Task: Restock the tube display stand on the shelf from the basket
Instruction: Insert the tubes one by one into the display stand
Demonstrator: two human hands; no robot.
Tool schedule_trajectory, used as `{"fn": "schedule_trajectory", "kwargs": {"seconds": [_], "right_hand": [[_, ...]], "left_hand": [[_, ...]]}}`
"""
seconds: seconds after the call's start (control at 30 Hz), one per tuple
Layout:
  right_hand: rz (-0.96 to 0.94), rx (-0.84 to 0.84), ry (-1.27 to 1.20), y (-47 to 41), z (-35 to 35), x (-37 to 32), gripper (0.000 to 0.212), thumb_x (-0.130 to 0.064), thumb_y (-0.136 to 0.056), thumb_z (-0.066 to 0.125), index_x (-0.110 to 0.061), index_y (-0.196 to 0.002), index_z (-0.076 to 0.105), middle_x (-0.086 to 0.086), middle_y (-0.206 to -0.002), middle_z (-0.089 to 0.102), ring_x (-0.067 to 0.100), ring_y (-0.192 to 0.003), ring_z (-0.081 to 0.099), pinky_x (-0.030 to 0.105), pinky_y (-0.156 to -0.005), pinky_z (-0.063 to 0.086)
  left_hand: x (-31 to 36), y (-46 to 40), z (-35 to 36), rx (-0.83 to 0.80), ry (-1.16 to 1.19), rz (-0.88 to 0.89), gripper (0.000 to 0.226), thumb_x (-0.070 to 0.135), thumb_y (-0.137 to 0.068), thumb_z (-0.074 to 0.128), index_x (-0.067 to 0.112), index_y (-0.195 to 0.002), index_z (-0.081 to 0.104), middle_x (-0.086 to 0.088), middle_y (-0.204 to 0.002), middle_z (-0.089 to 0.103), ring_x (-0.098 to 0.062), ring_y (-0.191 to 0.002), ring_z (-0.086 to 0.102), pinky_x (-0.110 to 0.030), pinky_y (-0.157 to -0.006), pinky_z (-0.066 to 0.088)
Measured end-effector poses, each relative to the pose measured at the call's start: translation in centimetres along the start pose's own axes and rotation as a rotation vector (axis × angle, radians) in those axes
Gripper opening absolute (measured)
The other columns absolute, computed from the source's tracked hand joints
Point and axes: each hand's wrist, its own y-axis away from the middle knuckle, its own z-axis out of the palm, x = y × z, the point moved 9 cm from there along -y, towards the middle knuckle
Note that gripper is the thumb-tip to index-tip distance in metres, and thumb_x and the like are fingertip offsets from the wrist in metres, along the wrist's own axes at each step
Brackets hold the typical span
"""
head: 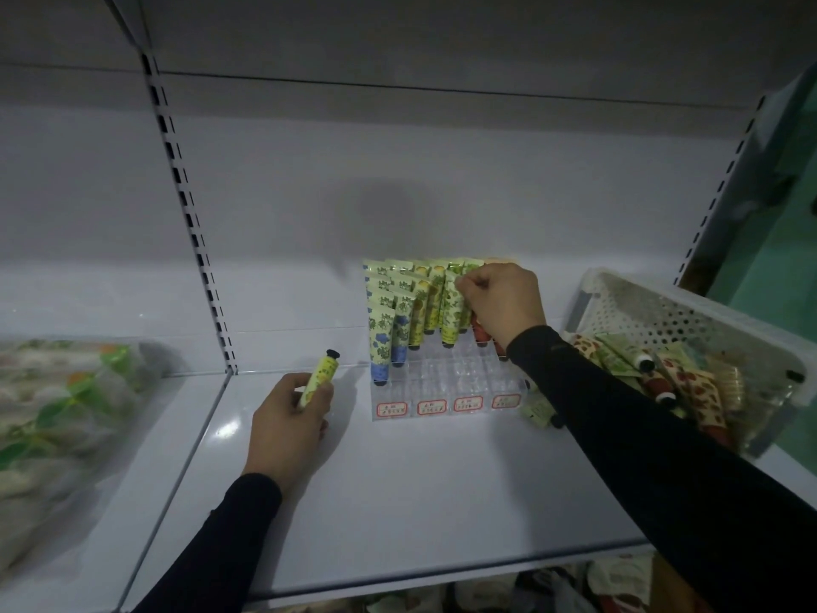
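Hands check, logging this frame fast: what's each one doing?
Left hand: closed around a yellow tube, cap up.
Right hand: pinching a green tube in the display stand.

A clear stand (446, 382) sits on the white shelf (398, 488), tubes (411, 311) standing cap-down in its back rows, front slots bare above four red-bordered labels (448, 407). The right hand (504, 309) is closed on a green-patterned tube (457, 303) in a back row. At the stand's 9 o'clock, the left hand (289, 420) grips a yellow tube (319, 377), black cap up. At 3 o'clock, a white perforated basket (689, 329) holds loose tubes. Bagged goods (62, 413) lie far at 9 o'clock.
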Motion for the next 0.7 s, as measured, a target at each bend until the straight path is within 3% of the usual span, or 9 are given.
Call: {"fn": "schedule_trajectory", "kwargs": {"seconds": [0.13,0.4,0.5,0.7], "right_hand": [[0.016,0.008,0.009,-0.3,0.1,0.2,0.033,-0.023,-0.091,0.063,0.001,-0.071,0.07,0.01,-0.072,0.068,0.013,-0.065,0.056,0.017,-0.059,0.033],[0.044,-0.002,0.065,-0.9,0.5,0.4,0.033,-0.021,-0.091,0.059,0.005,-0.073,0.068,0.017,-0.074,0.068,0.026,-0.074,0.062,0.025,-0.064,0.043],[0.058,-0.003,0.069,-1.1,0.6,0.5,0.034,-0.021,-0.09,0.059,0.005,-0.069,0.065,0.016,-0.068,0.063,0.026,-0.064,0.056,0.03,-0.064,0.048],[0.086,-0.02,0.09,-1.2,0.7,0.6,0.038,-0.022,-0.089,0.058,0.001,-0.059,0.057,0.007,-0.056,0.047,0.018,-0.053,0.042,0.028,-0.057,0.039]], "left_hand": [[0.0,0.0,-0.1,0.009,0.011,-0.004,0.012,0.031,-0.096,0.057,0.021,-0.1,0.062,-0.006,-0.082,0.069,-0.011,-0.054,0.059,-0.02,-0.054,0.042],[0.0,0.0,-0.1,0.009,0.001,-0.004,0.012,0.031,-0.096,0.057,0.021,-0.099,0.062,-0.006,-0.081,0.069,-0.01,-0.052,0.058,-0.021,-0.054,0.043],[-0.1,0.0,-0.1,0.012,0.012,-0.01,0.011,0.031,-0.095,0.058,0.021,-0.098,0.063,-0.006,-0.081,0.069,-0.008,-0.051,0.058,-0.022,-0.055,0.044],[-0.1,0.0,0.0,0.007,0.016,-0.009,0.013,0.032,-0.096,0.057,0.021,-0.1,0.062,-0.006,-0.081,0.069,-0.013,-0.056,0.059,-0.023,-0.057,0.045]]}}
